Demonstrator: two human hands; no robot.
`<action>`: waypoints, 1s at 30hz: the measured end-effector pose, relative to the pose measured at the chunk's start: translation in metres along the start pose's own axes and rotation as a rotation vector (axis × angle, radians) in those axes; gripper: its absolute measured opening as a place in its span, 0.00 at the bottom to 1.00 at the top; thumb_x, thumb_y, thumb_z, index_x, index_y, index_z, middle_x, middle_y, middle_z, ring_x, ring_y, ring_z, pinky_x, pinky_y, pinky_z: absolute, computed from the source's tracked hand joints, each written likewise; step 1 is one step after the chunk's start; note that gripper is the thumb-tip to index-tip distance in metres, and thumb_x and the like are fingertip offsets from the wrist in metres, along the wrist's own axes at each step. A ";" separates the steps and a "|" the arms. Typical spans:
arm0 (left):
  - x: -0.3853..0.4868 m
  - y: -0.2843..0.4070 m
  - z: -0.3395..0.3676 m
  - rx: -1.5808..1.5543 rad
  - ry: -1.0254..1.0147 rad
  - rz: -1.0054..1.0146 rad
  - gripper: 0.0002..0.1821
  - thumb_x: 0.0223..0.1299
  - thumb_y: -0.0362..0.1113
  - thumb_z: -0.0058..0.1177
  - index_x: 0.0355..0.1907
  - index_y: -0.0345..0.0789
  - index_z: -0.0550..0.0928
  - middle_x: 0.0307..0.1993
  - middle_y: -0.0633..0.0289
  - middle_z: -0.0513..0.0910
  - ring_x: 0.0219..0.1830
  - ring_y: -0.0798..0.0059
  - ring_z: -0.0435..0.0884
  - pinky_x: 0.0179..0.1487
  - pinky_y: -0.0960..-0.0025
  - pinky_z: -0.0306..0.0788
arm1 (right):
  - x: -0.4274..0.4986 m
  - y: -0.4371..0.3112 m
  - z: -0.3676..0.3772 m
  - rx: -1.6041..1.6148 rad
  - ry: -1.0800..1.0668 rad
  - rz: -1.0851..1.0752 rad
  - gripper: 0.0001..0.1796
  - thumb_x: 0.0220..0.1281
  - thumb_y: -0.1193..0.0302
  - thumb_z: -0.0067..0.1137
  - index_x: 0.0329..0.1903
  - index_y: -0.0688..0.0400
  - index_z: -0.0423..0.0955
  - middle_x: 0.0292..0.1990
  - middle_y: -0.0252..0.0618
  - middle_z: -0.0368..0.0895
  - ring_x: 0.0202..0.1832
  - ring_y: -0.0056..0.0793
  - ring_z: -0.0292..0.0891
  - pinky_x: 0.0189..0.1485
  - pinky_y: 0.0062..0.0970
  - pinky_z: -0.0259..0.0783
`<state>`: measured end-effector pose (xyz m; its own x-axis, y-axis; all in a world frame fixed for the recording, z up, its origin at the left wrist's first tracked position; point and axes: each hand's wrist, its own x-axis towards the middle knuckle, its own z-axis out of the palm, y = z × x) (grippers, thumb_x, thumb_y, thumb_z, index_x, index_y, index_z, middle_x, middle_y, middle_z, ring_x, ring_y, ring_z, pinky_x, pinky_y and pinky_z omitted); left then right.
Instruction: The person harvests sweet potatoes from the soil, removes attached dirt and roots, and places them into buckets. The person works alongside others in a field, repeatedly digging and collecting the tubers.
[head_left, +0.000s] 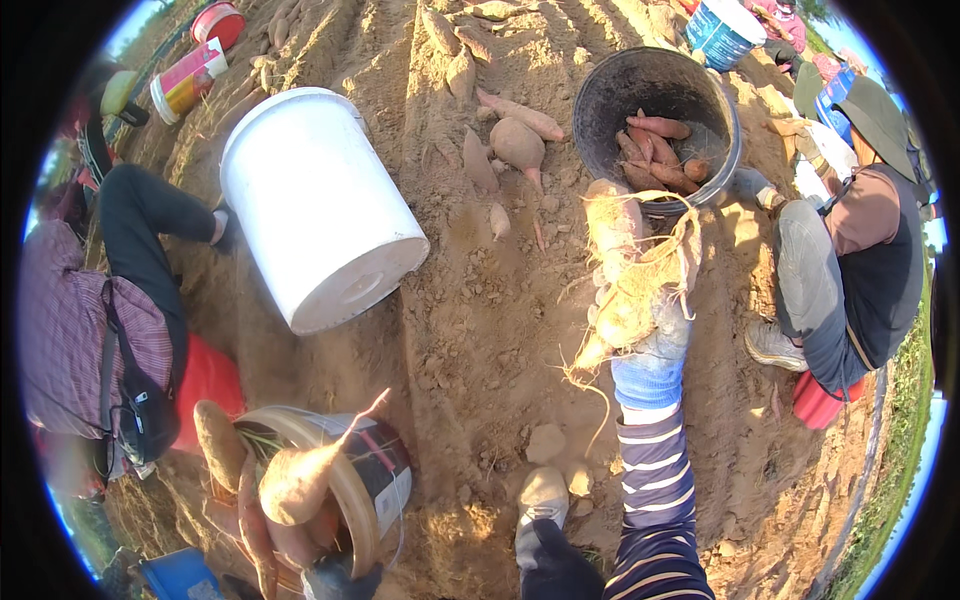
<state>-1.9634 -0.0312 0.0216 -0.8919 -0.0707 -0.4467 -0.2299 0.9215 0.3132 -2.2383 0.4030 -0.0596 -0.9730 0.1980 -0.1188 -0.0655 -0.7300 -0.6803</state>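
My right hand (660, 322), in a soiled work glove with a blue cuff, grips a clump of sweet potatoes (622, 292) with stringy roots. The clump is just on my side of a black bucket (637, 82), overlapping its near rim in view. Several reddish sweet potatoes (660, 154) lie inside that bucket. At the bottom edge, a grey-blue shape that looks like my gloved left hand (337, 579) is beside the rim of a full bucket (356, 487); its fingers are mostly hidden. A large pale sweet potato (296, 484) tops the heap there.
A white bucket (322, 202) lies tipped on the soil. Loose sweet potatoes (517, 142) line the furrow ahead. One person (862, 225) sits at the right on a red bucket (817, 401); another (97, 322) sits at the left. My shoe (543, 495) rests on the soil.
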 end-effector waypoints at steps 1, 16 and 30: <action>-0.001 -0.001 0.000 0.027 -0.004 0.015 0.16 0.47 0.43 0.74 0.33 0.33 0.90 0.24 0.50 0.87 0.28 0.53 0.88 0.33 0.55 0.80 | 0.024 -0.017 0.014 0.027 0.005 -0.012 0.28 0.66 0.61 0.66 0.63 0.62 0.74 0.51 0.42 0.83 0.46 0.34 0.83 0.49 0.33 0.82; -0.002 -0.003 0.004 -0.010 0.059 -0.026 0.17 0.48 0.49 0.72 0.36 0.39 0.92 0.27 0.53 0.88 0.31 0.53 0.88 0.37 0.55 0.81 | -0.146 0.068 -0.075 -2.070 -0.283 0.370 0.24 0.62 0.58 0.64 0.54 0.62 0.78 0.50 0.59 0.85 0.51 0.58 0.84 0.55 0.49 0.79; 0.005 -0.008 0.005 -0.042 -0.070 0.021 0.13 0.51 0.42 0.72 0.31 0.33 0.88 0.27 0.50 0.87 0.28 0.52 0.87 0.33 0.55 0.79 | -0.222 0.082 -0.189 -1.856 -0.042 1.030 0.34 0.47 0.58 0.80 0.52 0.65 0.78 0.51 0.64 0.84 0.57 0.59 0.81 0.58 0.46 0.77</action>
<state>-1.9645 -0.0372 0.0127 -0.8677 -0.0228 -0.4966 -0.2286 0.9054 0.3578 -1.9856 0.4230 -0.2253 -0.5124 0.2180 -0.8306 0.5788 0.8022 -0.1465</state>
